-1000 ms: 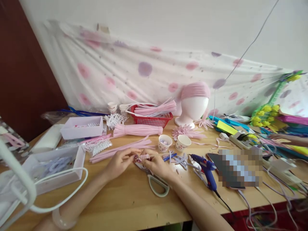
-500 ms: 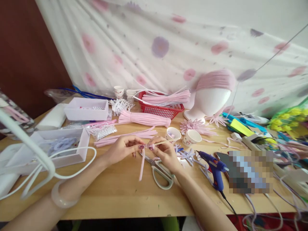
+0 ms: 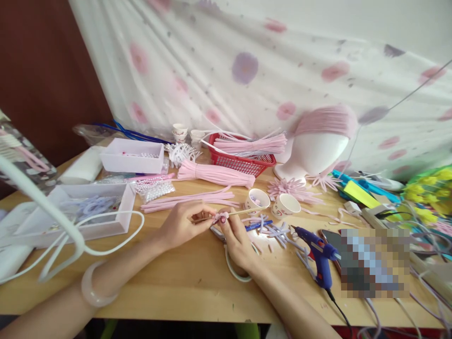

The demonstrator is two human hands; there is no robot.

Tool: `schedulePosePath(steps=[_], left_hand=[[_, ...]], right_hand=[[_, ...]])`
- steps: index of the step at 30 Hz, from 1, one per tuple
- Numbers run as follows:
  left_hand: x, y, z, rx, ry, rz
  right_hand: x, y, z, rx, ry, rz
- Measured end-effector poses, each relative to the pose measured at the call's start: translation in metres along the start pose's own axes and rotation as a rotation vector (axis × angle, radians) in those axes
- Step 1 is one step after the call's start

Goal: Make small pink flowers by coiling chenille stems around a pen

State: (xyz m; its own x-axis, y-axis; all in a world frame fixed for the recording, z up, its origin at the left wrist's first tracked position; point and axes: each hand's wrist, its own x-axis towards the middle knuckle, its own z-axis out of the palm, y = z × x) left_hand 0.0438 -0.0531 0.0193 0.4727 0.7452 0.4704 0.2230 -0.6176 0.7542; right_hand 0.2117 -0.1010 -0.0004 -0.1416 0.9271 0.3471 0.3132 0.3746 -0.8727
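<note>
My left hand pinches a thin wooden stick that lies level above the wooden table. A pink chenille strip is coiled tightly round the stick. My right hand is closed on that pink coil from below, thumb on top. Scissors with pale green handles lie on the table right under my right hand, mostly hidden. Two small paper cups stand just beyond the stick's right end.
Loose pink chenille strips and a tied bundle lie behind my hands, with a red basket and a white foam head further back. White trays stand at the left. A blue glue gun lies to the right.
The pink strip that hung down from my fingers half a second ago is now wound into a small coil on the stick. My right hand has dropped lower, over the scissors.
</note>
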Motion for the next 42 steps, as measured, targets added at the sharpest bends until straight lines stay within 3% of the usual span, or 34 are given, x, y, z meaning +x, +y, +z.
schedulePosePath(steps=[5,13,21,24,27,35,38,42], left_hand=[[-0.003,-0.002,0.001,0.039,-0.013,0.058],[-0.004,-0.001,0.006,-0.138,-0.065,-0.125],[-0.001,-0.010,0.010,-0.309,-0.019,-0.322],[-0.002,-0.012,0.012,-0.328,-0.048,-0.377],[-0.002,-0.011,0.015,-0.401,-0.105,-0.437],[-0.001,-0.013,0.017,-0.574,-0.211,-0.422],[-0.002,-0.010,0.016,-0.536,-0.201,-0.438],[0.003,-0.009,0.002,-0.547,-0.257,-0.447]], right_hand=[[-0.001,-0.006,-0.004,-0.101,-0.010,-0.049],[-0.001,-0.003,-0.006,-0.179,-0.214,-0.082],[0.008,-0.002,-0.006,-0.515,-0.110,0.113],[0.012,-0.002,-0.004,-0.744,-0.142,0.180],[0.013,-0.001,-0.003,-0.891,-0.167,0.156],[0.014,-0.002,-0.008,-0.929,-0.087,0.082],[0.017,-0.002,-0.013,-0.907,-0.094,0.114],[0.022,0.000,-0.024,-0.894,-0.009,0.185]])
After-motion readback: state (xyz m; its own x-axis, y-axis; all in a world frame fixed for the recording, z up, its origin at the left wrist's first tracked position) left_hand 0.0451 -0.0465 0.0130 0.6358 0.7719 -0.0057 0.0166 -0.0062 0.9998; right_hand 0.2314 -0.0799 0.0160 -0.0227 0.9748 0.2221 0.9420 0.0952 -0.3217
